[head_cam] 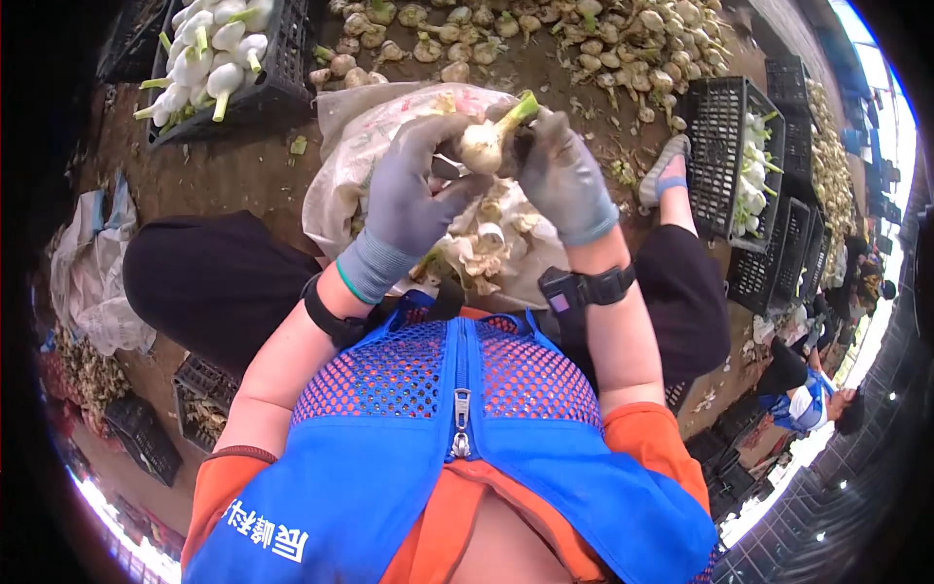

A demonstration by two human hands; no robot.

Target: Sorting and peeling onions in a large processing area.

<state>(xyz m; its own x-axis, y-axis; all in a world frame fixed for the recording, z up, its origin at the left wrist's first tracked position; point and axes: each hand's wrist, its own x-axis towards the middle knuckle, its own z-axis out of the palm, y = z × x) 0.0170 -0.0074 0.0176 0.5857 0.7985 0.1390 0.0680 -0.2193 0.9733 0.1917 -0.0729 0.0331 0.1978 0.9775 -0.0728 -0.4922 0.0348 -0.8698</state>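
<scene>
A garlic bulb (482,148) with a short green stem is held up between both gloved hands, over the lap. My left hand (423,182), in a grey glove, curves around the bulb's left side with thumb and fingers. My right hand (558,164), also gloved, is at the stem side, its fingertips closed near the stem; whether it also holds something is hidden. Under the hands, a whitish woven sack (339,175) lies across the lap, with loose garlic skins and peelings (485,241) on it.
Untrimmed garlic bulbs (642,44) lie heaped on the ground ahead. A black plastic crate (281,80) of peeled white bulbs stands at upper left, another crate (711,157) at right. Crumpled sacks (95,270) lie far left. A co-worker (806,398) sits at far right.
</scene>
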